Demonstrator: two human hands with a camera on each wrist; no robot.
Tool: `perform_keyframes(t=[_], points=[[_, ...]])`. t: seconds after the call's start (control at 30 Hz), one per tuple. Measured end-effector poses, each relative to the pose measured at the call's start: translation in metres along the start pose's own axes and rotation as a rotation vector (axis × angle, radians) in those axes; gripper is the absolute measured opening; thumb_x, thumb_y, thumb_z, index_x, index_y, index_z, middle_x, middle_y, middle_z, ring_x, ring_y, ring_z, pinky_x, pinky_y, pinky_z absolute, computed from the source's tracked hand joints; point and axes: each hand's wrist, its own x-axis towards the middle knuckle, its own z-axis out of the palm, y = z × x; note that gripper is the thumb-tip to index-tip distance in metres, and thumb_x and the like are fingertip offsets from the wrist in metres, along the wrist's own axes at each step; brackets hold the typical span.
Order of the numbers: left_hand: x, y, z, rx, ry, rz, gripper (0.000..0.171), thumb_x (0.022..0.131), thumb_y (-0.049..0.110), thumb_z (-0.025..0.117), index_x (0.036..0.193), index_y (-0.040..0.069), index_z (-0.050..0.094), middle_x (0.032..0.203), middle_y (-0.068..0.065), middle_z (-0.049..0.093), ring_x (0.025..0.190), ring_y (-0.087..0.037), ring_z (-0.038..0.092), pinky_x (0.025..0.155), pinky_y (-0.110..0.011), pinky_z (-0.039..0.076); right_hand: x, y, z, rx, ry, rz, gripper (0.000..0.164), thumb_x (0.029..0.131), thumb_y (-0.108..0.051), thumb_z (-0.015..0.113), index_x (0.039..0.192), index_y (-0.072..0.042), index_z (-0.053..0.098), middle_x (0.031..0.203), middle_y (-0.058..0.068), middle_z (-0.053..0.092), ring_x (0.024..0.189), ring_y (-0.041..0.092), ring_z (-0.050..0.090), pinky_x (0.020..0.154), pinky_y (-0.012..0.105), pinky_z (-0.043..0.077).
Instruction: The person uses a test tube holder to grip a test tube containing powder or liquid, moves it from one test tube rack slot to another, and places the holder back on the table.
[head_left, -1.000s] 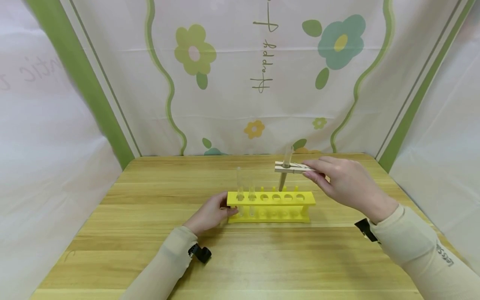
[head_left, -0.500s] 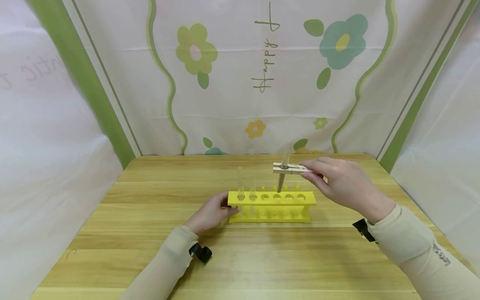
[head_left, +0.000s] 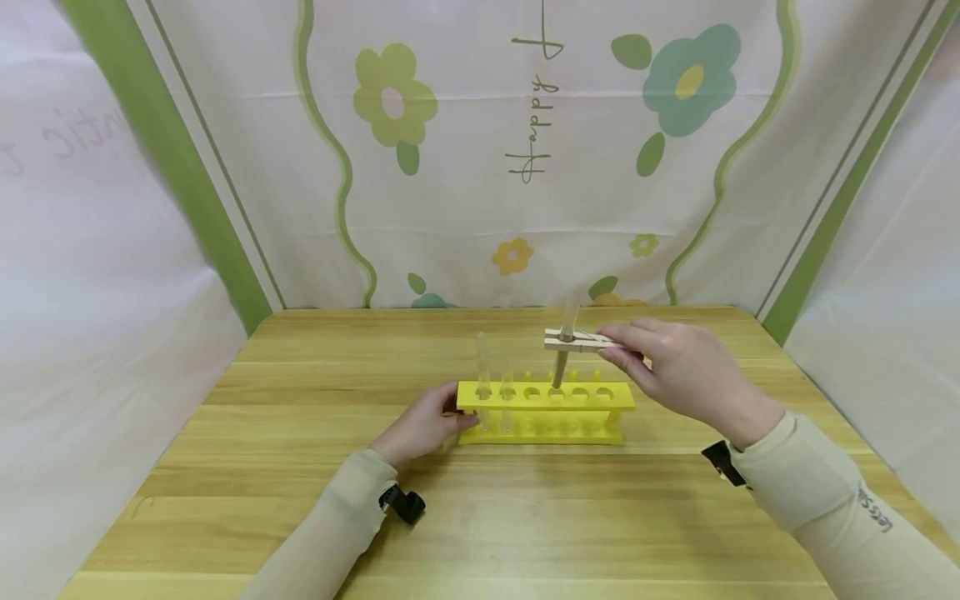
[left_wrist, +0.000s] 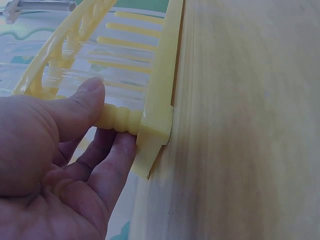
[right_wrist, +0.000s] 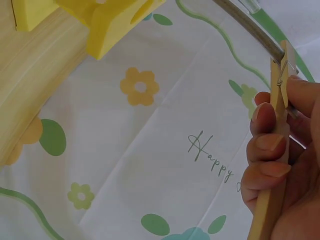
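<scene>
In the head view my left hand (head_left: pixel 423 427) holds the left end of a yellow test tube rack (head_left: pixel 540 403). The left wrist view shows its thumb and fingers around the rack's ridged end post (left_wrist: pixel 120 119). Two clear test tubes, one at the left end (head_left: pixel 483 358) and another beside it (head_left: pixel 507 371), stand upright in the rack. My right hand (head_left: pixel 682 371) grips a wooden test tube clamp (head_left: pixel 588 342), whose far end holds a third test tube (head_left: pixel 561 367) with greyish-brown contents. That tube tilts slightly, its bottom at a hole right of the rack's middle; whether it has entered is unclear.
The rack stands on a wooden table (head_left: pixel 480 517). Short yellow pegs (head_left: pixel 597 377) rise along its back. A white curtain (head_left: pixel 450 192) printed with flowers hangs behind the table's far edge, with white sheets at both sides.
My right hand has moved a little left, and the clamped tube's bottom has come down towards the rack's hole. My left hand keeps its hold on the rack.
</scene>
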Motion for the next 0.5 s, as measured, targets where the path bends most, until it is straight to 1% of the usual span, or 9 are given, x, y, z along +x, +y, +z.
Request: perform_keyframes(t=[0.17,0.27,0.4,0.43,0.5], points=[[-0.001,0.002,0.000,0.004,0.003,-0.007,0.025,0.089,0.022,0.061,0.113,0.024,0.056,0.106,0.002,0.060,0.094,-0.013,0.057,0.078,-0.030,0.049,-0.002,0.000,0.003,0.008,-0.009,0.005,0.022,0.086,-0.026,0.064,0.101,-0.010,0.069,0.081,-0.002,0.064,0.056,0.007,0.054,0.049,0.030,0.046],[-0.007,0.016,-0.001,0.003,0.003,-0.015,0.024,0.090,0.018,0.060,0.113,0.021,0.056,0.106,-0.002,0.060,0.094,-0.015,0.057,0.078,-0.031,0.049,-0.003,0.001,0.005,0.012,-0.014,0.009,0.022,0.085,-0.026,0.064,0.101,-0.010,0.069,0.081,-0.002,0.065,0.057,0.006,0.055,0.048,0.029,0.045],[-0.015,0.035,-0.002,0.009,0.001,-0.022,0.023,0.091,0.013,0.059,0.113,0.017,0.056,0.108,-0.007,0.060,0.094,-0.016,0.056,0.078,-0.032,0.048,-0.005,0.001,0.008,0.012,-0.022,0.017,0.030,0.092,-0.036,0.055,0.101,-0.011,0.069,0.078,-0.004,0.063,0.055,0.005,0.052,0.047,0.027,0.043],[-0.015,0.036,-0.003,0.013,0.002,-0.021,0.023,0.091,0.013,0.059,0.113,0.018,0.056,0.108,-0.006,0.060,0.094,-0.015,0.056,0.078,-0.032,0.048,-0.005,0.001,0.009,0.015,-0.024,0.019,0.031,0.092,-0.037,0.054,0.101,-0.011,0.069,0.078,-0.005,0.063,0.055,0.004,0.052,0.047,0.026,0.043],[-0.015,0.037,-0.002,0.018,0.005,-0.025,0.024,0.091,0.014,0.059,0.114,0.018,0.056,0.108,-0.006,0.060,0.094,-0.015,0.056,0.078,-0.032,0.048,-0.006,0.001,0.011,0.016,-0.029,0.022,0.037,0.095,-0.041,0.046,0.100,-0.011,0.068,0.076,-0.006,0.062,0.054,0.004,0.050,0.046,0.025,0.042]])
